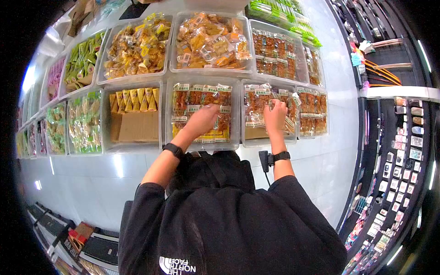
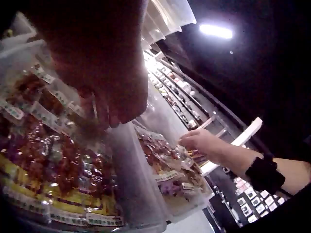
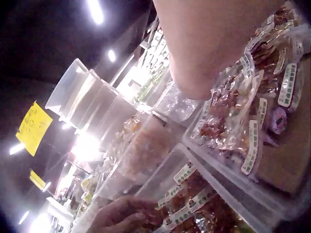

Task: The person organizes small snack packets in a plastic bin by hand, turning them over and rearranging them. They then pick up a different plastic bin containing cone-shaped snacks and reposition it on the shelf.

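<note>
Clear packets of reddish-brown food with white-and-green labels (image 1: pixel 224 88) fill a plastic bin (image 1: pixel 236 114); yellow ones show along its near side. Over this bin is the left hand (image 1: pixel 204 121), fingers bent down at the packets; in the left wrist view the left hand (image 2: pixel 109 68) is dark and hides what its fingertips touch. In the adjoining bin (image 1: pixel 263 142), the right hand (image 1: pixel 276 120) pinches a packet between bent fingers and thumb. Similar packets (image 3: pixel 226 109) lie beside brown cardboard (image 3: pixel 286 167) in the right wrist view, where the right hand's (image 3: pixel 209 43) fingertips are hidden.
Left of the hands, a bin holds yellow cone-shaped packets (image 1: pixel 135 99) above cardboard (image 1: pixel 137 127). Behind are bins of orange-brown snacks (image 1: pixel 211 41) and green packets (image 1: pixel 275 11). Dark shelving with small goods (image 1: pixel 403 156) stands at the far right, across a pale floor (image 1: pixel 341 110).
</note>
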